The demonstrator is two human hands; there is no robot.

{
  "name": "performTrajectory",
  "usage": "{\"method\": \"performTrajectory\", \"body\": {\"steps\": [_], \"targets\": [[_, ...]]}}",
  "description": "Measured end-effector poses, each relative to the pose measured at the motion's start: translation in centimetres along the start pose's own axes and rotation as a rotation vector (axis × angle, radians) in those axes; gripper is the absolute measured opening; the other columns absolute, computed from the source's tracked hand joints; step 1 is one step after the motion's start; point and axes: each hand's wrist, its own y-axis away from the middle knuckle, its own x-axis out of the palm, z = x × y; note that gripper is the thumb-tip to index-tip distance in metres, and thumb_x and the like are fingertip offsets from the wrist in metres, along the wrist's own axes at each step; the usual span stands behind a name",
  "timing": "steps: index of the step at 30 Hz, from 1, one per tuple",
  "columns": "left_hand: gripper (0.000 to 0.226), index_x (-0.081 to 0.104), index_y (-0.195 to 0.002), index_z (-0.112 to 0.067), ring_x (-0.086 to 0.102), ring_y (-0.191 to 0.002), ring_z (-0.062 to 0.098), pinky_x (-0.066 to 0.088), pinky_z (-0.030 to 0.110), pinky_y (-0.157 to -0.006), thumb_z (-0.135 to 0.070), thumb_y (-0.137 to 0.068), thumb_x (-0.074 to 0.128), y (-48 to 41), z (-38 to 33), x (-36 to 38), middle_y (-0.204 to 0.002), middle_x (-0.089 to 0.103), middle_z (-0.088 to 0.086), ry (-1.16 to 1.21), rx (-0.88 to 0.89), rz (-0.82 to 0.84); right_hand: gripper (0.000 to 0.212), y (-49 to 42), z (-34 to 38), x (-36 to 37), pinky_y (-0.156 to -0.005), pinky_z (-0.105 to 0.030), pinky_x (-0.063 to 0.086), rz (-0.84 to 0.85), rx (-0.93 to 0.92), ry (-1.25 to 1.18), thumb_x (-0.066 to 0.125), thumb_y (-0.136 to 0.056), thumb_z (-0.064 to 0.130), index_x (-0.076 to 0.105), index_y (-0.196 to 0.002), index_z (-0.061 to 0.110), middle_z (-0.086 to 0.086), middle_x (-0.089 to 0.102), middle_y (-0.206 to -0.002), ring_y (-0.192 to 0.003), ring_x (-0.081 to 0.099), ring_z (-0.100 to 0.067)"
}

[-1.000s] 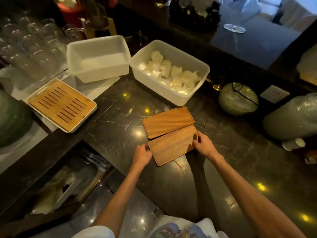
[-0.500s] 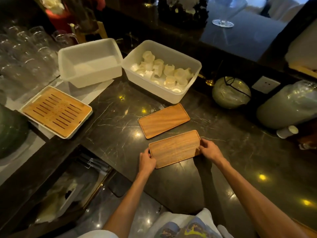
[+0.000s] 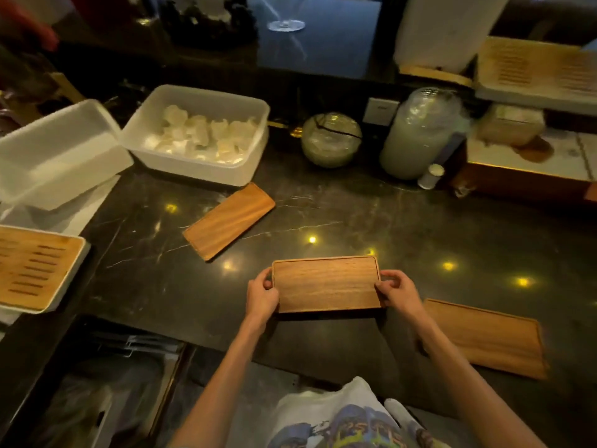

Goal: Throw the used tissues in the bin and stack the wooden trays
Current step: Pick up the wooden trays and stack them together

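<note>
I hold a flat wooden tray [image 3: 326,284] by its two short ends, level over the dark marble counter [image 3: 403,227]. My left hand [image 3: 261,295] grips its left end and my right hand [image 3: 399,294] grips its right end. A second wooden tray [image 3: 229,220] lies at an angle on the counter, farther back to the left. A third wooden tray [image 3: 487,337] lies on the counter at the right, close to my right forearm. Below the counter at the lower left is a bin [image 3: 84,399] lined with a bag.
Two white plastic tubs stand at the back left: one [image 3: 58,150] holds nothing, the other [image 3: 206,105] holds several white rolled pieces. A slatted bamboo tray [image 3: 35,270] sits at the far left. A glass bowl [image 3: 331,139], a big jar [image 3: 420,134] and a small bottle [image 3: 431,176] line the back.
Both hands have carried the near tray off to the right, away from the second tray. The view has swung right, and a third tray now shows at the right.
</note>
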Motion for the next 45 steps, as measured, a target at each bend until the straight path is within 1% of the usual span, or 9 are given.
{"method": "performTrajectory", "body": {"steps": [3,6,12,17,23,27,33,40,45], "targets": [[0.057,0.044,-0.140,-0.029,0.052,-0.114,0.021,0.053,0.027,-0.076,-0.006,-0.090,0.055,1.4,-1.5,4.5,-0.129,0.049,0.007,0.009,0.045,0.067,0.032,1.6,-2.0,-5.4,-0.069,-0.035,0.055,-0.058,-0.022,-0.050,0.060,-0.091,0.009,0.055,-0.122,0.012,-0.008,0.065,-0.086,-0.081,0.064,-0.021],[0.055,0.046,-0.138,-0.030,0.054,-0.112,0.023,0.054,0.029,-0.076,-0.008,-0.089,0.056,3.7,-2.9,9.6,-0.127,0.051,0.008,-0.024,0.057,0.100,0.032,3.2,-4.2,-11.2,-0.067,-0.028,0.053,-0.078,-0.036,-0.090,0.058,-0.092,0.009,0.053,-0.123,0.013,-0.007,0.065,-0.090,-0.083,0.065,-0.019],[0.057,0.051,-0.138,-0.020,0.058,-0.107,0.031,0.053,0.041,-0.091,-0.001,-0.084,0.053,9.9,-4.8,20.4,-0.121,0.058,0.018,-0.152,0.125,0.172,0.033,5.2,-10.4,-21.9,-0.079,-0.037,0.052,-0.158,-0.019,-0.128,0.056,-0.094,0.006,0.057,-0.127,0.005,-0.018,0.063,-0.110,-0.095,0.061,-0.027],[0.057,0.050,-0.139,-0.018,0.054,-0.106,0.016,0.047,0.021,-0.076,0.007,-0.088,0.053,13.4,-5.3,27.0,-0.109,0.059,0.000,-0.154,0.128,0.274,0.044,6.4,-16.2,-26.8,-0.099,-0.046,0.049,-0.200,0.042,-0.190,0.053,-0.093,0.005,0.051,-0.137,0.009,-0.012,0.059,-0.125,-0.115,0.057,-0.029],[0.052,0.054,-0.136,-0.021,0.056,-0.115,0.019,0.052,0.032,-0.095,0.000,-0.089,0.056,14.5,-6.0,29.7,-0.126,0.062,0.007,-0.237,0.200,0.271,0.039,6.3,-18.0,-28.5,-0.087,-0.030,0.053,-0.147,0.001,-0.232,0.050,-0.094,0.007,0.061,-0.121,0.033,0.004,0.067,-0.111,-0.103,0.062,-0.013],[0.047,0.058,-0.132,-0.023,0.057,-0.114,0.022,0.052,0.040,-0.098,-0.003,-0.089,0.059,14.1,-6.0,30.2,-0.123,0.062,0.009,-0.311,0.213,0.232,0.036,6.1,-17.5,-28.6,-0.058,-0.011,0.053,-0.088,-0.059,-0.218,0.051,-0.096,0.013,0.057,-0.122,0.037,0.014,0.066,-0.105,-0.091,0.063,0.001],[0.050,0.049,-0.138,-0.018,0.054,-0.120,0.026,0.050,0.046,-0.102,-0.008,-0.091,0.061,13.6,-6.0,30.5,-0.130,0.054,0.011,-0.374,0.184,0.216,0.038,5.3,-17.8,-28.1,-0.091,-0.038,0.055,-0.099,-0.083,-0.178,0.051,-0.096,0.008,0.057,-0.131,0.020,0.000,0.069,-0.114,-0.109,0.063,-0.015],[0.044,0.049,-0.136,-0.011,0.056,-0.123,0.027,0.050,0.040,-0.100,-0.013,-0.094,0.058,13.2,-6.1,30.4,-0.132,0.059,0.010,-0.413,0.108,0.183,0.036,4.0,-18.2,-28.5,-0.073,-0.019,0.050,-0.146,-0.020,-0.243,0.050,-0.097,0.018,0.055,-0.133,0.018,0.002,0.065,-0.119,-0.098,0.061,-0.004],[0.038,0.052,-0.125,-0.007,0.060,-0.110,0.027,0.054,0.038,-0.091,-0.012,-0.090,0.065,12.4,-6.7,30.9,-0.124,0.062,0.013,-0.242,-0.058,0.228,0.037,2.2,-17.7,-28.7,-0.072,-0.025,0.054,-0.080,0.072,-0.174,0.061,-0.091,0.023,0.059,-0.127,0.013,0.000,0.069,-0.104,-0.092,0.067,-0.014]]}}
